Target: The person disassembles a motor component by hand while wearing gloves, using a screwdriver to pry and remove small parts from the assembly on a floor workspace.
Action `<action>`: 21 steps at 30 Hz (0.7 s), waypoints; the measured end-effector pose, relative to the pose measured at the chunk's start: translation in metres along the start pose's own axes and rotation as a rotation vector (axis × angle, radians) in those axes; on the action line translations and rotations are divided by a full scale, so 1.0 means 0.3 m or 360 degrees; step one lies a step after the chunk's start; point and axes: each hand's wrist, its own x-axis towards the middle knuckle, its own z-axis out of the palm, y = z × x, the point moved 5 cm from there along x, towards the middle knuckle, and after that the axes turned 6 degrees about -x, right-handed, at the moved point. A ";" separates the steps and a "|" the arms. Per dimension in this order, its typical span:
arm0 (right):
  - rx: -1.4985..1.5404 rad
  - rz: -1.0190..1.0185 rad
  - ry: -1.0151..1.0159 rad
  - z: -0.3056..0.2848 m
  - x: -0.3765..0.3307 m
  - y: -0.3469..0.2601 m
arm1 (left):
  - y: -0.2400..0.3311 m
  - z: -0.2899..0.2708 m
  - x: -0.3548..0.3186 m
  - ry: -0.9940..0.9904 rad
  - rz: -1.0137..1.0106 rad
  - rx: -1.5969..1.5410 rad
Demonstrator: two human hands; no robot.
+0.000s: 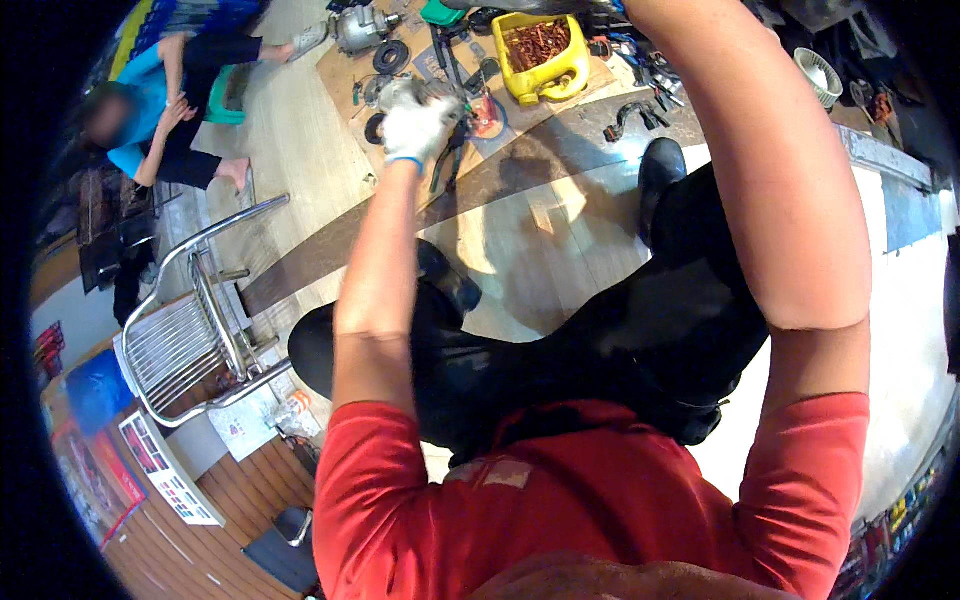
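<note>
My left hand [420, 128], in a whitish work glove with a blue cuff, reaches over loose parts on a cardboard sheet [345, 75]. Its fingers are blurred, and I cannot tell whether they grip anything. Close by are a dark ring [391, 57], a red round part [487, 117] and a long black-handled tool [452, 160]. My right hand [590, 5] is stretched far forward and mostly cut off by the top edge. Below it stands a cut-open yellow jug [552, 88] filled with small copper-brown pieces [537, 43].
A motor-like metal unit [360, 28] lies at the far left of the cardboard. Another person [150, 110] sits on the floor at left, near a metal-framed chair [185, 345]. A curved black part [635, 120], loose tools [662, 80] and a white fan wheel [818, 78] lie to the right.
</note>
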 end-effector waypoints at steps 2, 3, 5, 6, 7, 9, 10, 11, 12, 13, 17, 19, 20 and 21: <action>0.0129 0.0106 -0.0018 -0.007 -0.010 0.009 | 0.144 -0.226 -0.009 0.0031 0.0136 -0.0095; 0.0149 0.0128 -0.0001 -0.002 -0.018 0.018 | 0.245 -0.336 -0.046 0.0030 0.0177 -0.0021; 0.0211 0.0104 0.0074 -0.008 -0.006 0.000 | 0.158 -0.498 -0.023 0.0005 0.0357 -0.0526; 0.0247 0.0089 0.0014 -0.017 -0.019 0.009 | 0.211 -0.544 -0.062 -0.0072 0.0371 -0.0704; 0.0356 0.0212 -0.0002 -0.019 -0.028 0.018 | 0.267 -0.591 -0.108 -0.0154 0.0388 -0.0881; 0.0577 0.0405 -0.0004 -0.041 -0.021 -0.014 | 0.216 -0.657 -0.140 -0.0218 0.0290 -0.1245; 0.0685 0.0467 0.0003 -0.061 0.000 -0.035 | 0.196 -0.673 -0.178 -0.0317 0.0357 -0.1449; 0.0875 0.0509 -0.0081 -0.085 0.003 -0.065 | 0.172 -0.671 -0.213 -0.0420 0.0432 -0.1652; 0.0973 0.0385 0.0078 -0.059 0.020 -0.102 | 0.135 -0.655 -0.238 -0.0344 0.0494 -0.1701; 0.1016 0.0299 0.0250 -0.043 0.017 -0.117 | 0.106 -0.625 -0.246 -0.0413 0.0251 -0.1837; 0.1294 0.0205 0.0235 0.021 0.077 -0.170 | 0.186 -0.565 -0.293 -0.0464 0.0302 -0.2163; 0.1327 -0.0073 0.0355 0.007 0.101 -0.231 | 0.216 -0.573 -0.323 -0.0532 0.0386 -0.2269; 0.1522 0.0152 0.0060 0.005 0.108 -0.255 | 0.198 -0.563 -0.318 -0.0475 0.0329 -0.2331; 0.1439 -0.0039 0.0165 -0.001 0.111 -0.271 | 0.184 -0.559 -0.311 -0.0419 0.0271 -0.2393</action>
